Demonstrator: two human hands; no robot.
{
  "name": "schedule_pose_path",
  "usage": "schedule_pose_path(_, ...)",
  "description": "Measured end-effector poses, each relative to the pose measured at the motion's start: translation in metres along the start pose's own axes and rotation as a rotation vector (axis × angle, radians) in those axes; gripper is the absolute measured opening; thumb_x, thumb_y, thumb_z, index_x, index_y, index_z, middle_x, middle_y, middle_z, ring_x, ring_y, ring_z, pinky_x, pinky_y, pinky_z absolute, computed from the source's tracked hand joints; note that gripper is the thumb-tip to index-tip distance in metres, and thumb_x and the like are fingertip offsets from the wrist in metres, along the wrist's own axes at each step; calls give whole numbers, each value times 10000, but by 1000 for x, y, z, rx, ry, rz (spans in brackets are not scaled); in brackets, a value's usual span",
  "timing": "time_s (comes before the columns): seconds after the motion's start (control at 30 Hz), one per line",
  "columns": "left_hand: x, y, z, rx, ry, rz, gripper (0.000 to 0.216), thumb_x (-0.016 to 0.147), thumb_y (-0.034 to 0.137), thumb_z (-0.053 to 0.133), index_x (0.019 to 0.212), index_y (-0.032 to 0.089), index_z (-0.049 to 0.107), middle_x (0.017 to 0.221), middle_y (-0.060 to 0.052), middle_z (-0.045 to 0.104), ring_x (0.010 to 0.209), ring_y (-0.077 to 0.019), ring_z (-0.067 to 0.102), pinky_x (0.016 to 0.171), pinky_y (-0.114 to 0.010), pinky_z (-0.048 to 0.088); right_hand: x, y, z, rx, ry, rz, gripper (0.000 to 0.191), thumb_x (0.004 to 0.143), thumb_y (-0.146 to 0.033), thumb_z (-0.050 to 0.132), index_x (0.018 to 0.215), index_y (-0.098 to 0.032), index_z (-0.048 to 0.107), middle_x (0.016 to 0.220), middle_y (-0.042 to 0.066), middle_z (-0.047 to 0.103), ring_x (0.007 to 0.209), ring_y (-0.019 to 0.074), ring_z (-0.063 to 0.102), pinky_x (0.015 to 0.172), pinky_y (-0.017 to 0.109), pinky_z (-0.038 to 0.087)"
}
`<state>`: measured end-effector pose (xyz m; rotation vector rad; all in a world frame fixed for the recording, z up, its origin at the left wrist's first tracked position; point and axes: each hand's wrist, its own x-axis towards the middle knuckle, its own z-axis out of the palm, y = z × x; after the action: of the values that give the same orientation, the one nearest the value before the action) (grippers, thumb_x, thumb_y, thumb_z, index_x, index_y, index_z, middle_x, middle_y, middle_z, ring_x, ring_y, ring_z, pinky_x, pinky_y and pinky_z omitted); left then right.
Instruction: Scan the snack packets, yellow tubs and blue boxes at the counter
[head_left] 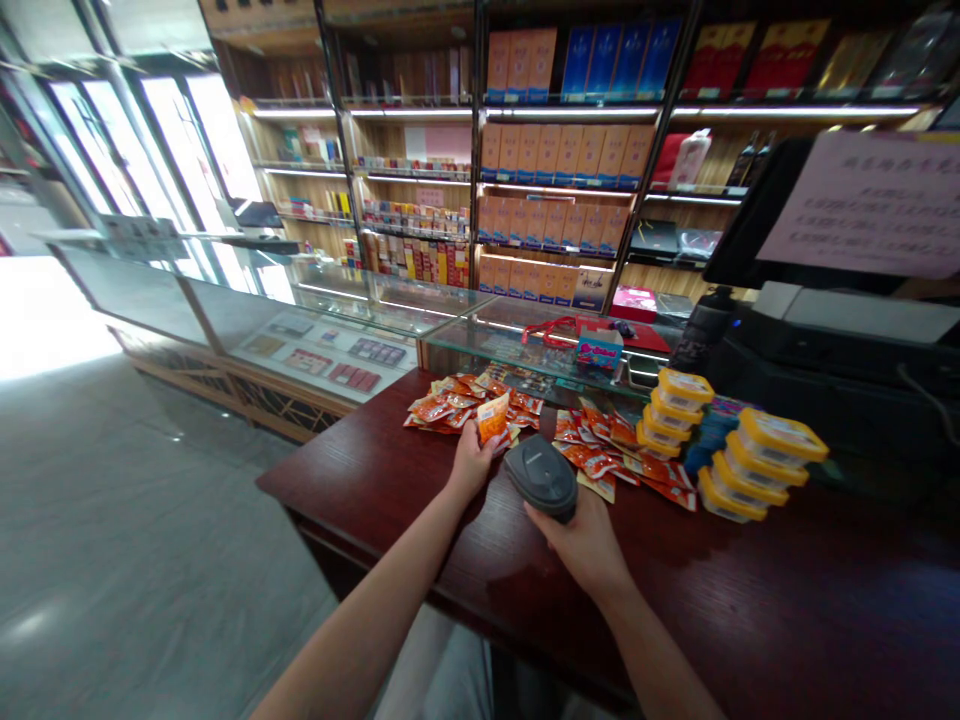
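Observation:
My left hand (471, 462) is closed on a small orange snack packet (493, 419), held up above the dark wooden counter (360, 450). A grey handheld barcode scanner (541, 476) is in my right hand (589, 540), its head tilted toward that packet. Most of the scanner's handle is hidden by my fingers. Just behind my left hand lies a loose pile of orange packets (442, 403). A second pile of orange packets (600, 455) spreads beyond the scanner and to its right.
Yellow-lidded plastic tubs stand in a left stack (675, 410) and a right stack (761, 465). A monitor (757, 215) with a paper sheet rises at the right. Glass display cases (465, 325) border the counter's far side, with lit shelves of boxes behind.

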<state>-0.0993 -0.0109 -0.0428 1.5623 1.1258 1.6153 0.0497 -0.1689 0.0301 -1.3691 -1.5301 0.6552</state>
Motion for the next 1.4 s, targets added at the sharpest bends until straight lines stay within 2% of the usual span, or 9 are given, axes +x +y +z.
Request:
schedule_pose_path(0.27,-3,6,1,-57,2,-43,245,698,275,686,847,176,518,855,-20,591,855,-181,585,838,-364,495,0,16,-1,-81,23,-27,252,710,-342,648,909,-191,681,825,67,728,773,235,681,630,283,496)
schedule_pose_path(0.47,-5,7,3,-252,-28,-150,341,711,392,684,878,190,466,841,6,563,726,-140,602,633,-304,553,-15,39,-27,-615,19,-88,280,688,-209,595,964,-235,633,814,30,712,752,230,671,627,277,425)
schedule_pose_path(0.53,-5,8,1,-202,-9,-116,324,715,385,685,867,190,475,808,15,556,673,-124,583,606,-285,541,-20,51,-37,-722,45,-170,350,686,-192,574,1033,-213,610,863,44,706,767,222,659,652,281,420)
schedule_pose_path(0.6,-4,10,0,-131,-4,-44,285,719,365,685,833,185,495,770,21,552,643,-110,561,607,-263,519,-24,65,-44,-809,83,-231,308,709,-218,553,1010,-190,610,862,64,695,766,224,641,663,293,423)
schedule_pose_path(0.73,1,21,7,-113,-58,5,278,691,368,708,758,179,515,697,29,555,608,-104,545,558,-220,467,-29,88,-49,-844,169,-331,343,691,-177,503,1018,-169,605,883,88,685,780,220,623,696,304,439)
schedule_pose_path(0.87,8,36,34,-187,-120,-175,340,646,423,735,737,176,520,586,42,547,484,-93,503,447,-198,394,-30,95,-51,-808,226,-357,281,741,-204,503,997,-164,613,866,90,681,761,220,629,700,315,452)
schedule_pose_path(1.03,23,43,92,-126,-210,-369,348,613,432,740,610,171,510,464,54,478,416,-85,456,425,-201,349,-29,97,-55,-812,219,-403,274,762,-209,534,1015,-157,623,865,84,695,737,204,642,679,296,469)
schedule_pose_path(1.2,44,48,146,105,-266,-267,303,670,405,674,525,157,577,437,21,495,475,-124,518,474,-218,360,-29,100,-56,-778,249,-410,253,772,-227,522,989,-155,631,850,86,693,743,212,648,678,302,474)
schedule_pose_path(1.4,46,42,158,273,-430,-27,144,697,259,623,594,177,682,570,-16,620,664,-180,609,659,-260,454,-29,96,-55,-745,263,-384,254,756,-168,500,979,-160,622,876,86,697,773,213,643,714,306,459)
